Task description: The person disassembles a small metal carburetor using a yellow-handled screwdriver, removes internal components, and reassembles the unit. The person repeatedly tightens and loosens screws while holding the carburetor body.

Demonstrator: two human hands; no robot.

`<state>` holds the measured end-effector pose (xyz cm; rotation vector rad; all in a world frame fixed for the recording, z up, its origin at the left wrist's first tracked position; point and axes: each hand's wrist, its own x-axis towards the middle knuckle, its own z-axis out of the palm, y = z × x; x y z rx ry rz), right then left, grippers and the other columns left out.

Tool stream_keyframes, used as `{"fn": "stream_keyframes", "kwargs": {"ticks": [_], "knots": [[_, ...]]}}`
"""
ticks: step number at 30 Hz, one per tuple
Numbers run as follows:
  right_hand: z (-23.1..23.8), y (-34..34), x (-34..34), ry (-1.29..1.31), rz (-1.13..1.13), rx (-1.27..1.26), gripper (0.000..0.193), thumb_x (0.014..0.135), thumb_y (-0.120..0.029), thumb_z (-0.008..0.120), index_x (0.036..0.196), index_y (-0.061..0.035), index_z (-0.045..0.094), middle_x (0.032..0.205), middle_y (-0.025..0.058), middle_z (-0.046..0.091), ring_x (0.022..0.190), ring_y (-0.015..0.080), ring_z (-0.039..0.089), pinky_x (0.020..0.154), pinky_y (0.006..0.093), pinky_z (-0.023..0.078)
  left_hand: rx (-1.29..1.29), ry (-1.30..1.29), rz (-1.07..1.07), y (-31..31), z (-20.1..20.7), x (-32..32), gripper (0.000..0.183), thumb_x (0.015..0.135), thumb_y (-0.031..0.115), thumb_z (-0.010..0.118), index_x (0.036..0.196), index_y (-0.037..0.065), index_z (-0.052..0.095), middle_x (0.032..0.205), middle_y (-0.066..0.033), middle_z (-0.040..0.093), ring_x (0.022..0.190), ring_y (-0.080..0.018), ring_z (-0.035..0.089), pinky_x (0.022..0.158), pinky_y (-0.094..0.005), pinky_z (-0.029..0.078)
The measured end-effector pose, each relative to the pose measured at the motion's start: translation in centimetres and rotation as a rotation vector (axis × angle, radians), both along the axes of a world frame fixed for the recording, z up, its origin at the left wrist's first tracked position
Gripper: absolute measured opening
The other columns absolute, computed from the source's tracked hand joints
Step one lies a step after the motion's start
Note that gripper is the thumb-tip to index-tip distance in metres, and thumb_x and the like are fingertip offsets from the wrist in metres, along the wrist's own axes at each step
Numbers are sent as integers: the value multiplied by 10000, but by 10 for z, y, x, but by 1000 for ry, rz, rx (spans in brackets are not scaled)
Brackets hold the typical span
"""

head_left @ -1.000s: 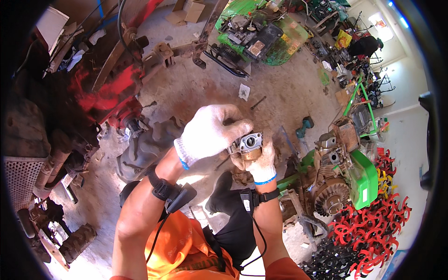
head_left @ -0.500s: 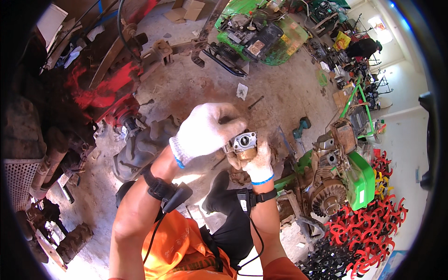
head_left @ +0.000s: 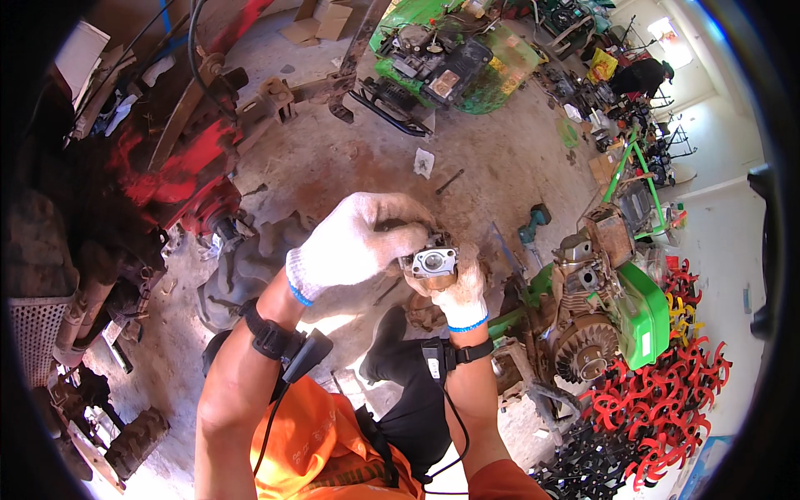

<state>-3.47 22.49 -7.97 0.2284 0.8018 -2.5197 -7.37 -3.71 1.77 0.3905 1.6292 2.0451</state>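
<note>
Between my gloved hands, above the floor, is a small metal carburetor [head_left: 434, 262] with a round bore in its silver flange and a brass-coloured bowl below. My right hand [head_left: 463, 287], in a white knitted glove with a blue cuff, is wrapped round it from the right and beneath. From the upper left my left hand [head_left: 367, 233], gloved alike, curls over with thumb and fingers closed at the carburetor's top edge. What those fingertips grip there is partly hidden by the glove.
An engine [head_left: 583, 317] with a finned flywheel and green tank stands at right, beside a heap of red curved blades [head_left: 658, 400]. A teal cordless drill [head_left: 534, 223] lies on the floor. Red machinery [head_left: 183, 183] fills the left; a green machine [head_left: 433, 67] stands ahead. Someone in dark clothes [head_left: 643, 79] is far right.
My left hand has shifted slightly left, its thumb still at the carburetor's top. The carburetor's bore now looks lighter inside, where it was dark and more open before. The view has turned slightly.
</note>
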Motion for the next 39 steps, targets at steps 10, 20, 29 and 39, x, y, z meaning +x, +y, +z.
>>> {"fn": "stream_keyframes", "kwargs": {"ticks": [10,20,29,39], "knots": [[-9,2,-9,150,212,-158,833,1034,-634,718,1581,-45,501,1460,186,666,1263,346,710,946,502,676,-120,69,58,1,5,1,224,1063,174,780,1173,-20,766,976,-40,764,786,-90,697,676,-275,581],[-7,3,0,45,104,-178,693,1130,-502,574,1641,-54,436,1541,175,610,1339,334,656,1068,506,610,-126,203,81,3,10,7,203,1045,154,802,1124,-30,769,962,-46,758,820,-85,687,705,-279,580],[-16,11,-1,76,85,-197,655,1122,-471,597,1619,-62,479,1574,173,600,1363,368,637,1120,589,558,-46,290,55,0,9,8,220,1029,105,784,1194,-41,790,1059,-71,788,910,-113,718,806,-298,598],[-5,4,0,28,125,-318,684,1078,-539,668,1561,-69,549,1539,176,635,1347,400,651,1109,636,561,-62,160,8,-4,6,3,240,1060,108,727,1248,-36,770,1031,-68,794,839,-106,714,738,-297,595]]}}
